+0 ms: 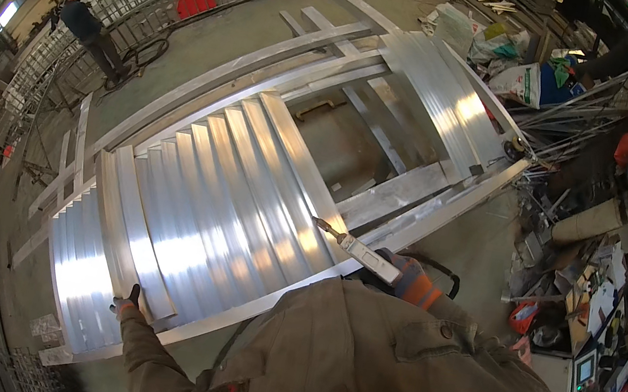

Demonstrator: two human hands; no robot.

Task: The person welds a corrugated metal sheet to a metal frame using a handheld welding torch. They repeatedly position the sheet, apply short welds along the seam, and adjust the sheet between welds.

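the person is leaning over a big aluminium frame [446, 207] lying flat on the workshop floor, filled with a fan of long shiny slats [229, 198].

right hand [410, 278], in a grey and orange glove, is gripping a handheld tool [359, 250], pale metal, boxy body, with a thin nozzle [323, 225] at its far end. fingers are wrapping the rear of the tool; the fingers themselves are mostly hidden by the sleeve, so exactly how they are closing i cannot tell. the tool's long axis is running up and left from the glove, the nozzle touching or just above the joint where the nearest slat is meeting the frame's lower rail. a dark cable [436, 266] is looping just behind the glove.

left hand [125, 302], dark glove, is resting at the lower end of a slat near the frame's left corner, fingers lying pressed on the metal, well apart from the tool. right hand is by far the nearer one to the joint.

slats are bright, ribbed, glaring with reflections. beyond the frame's far side, another person [88, 26] is standing; scrap and bags are piling beside its right end.
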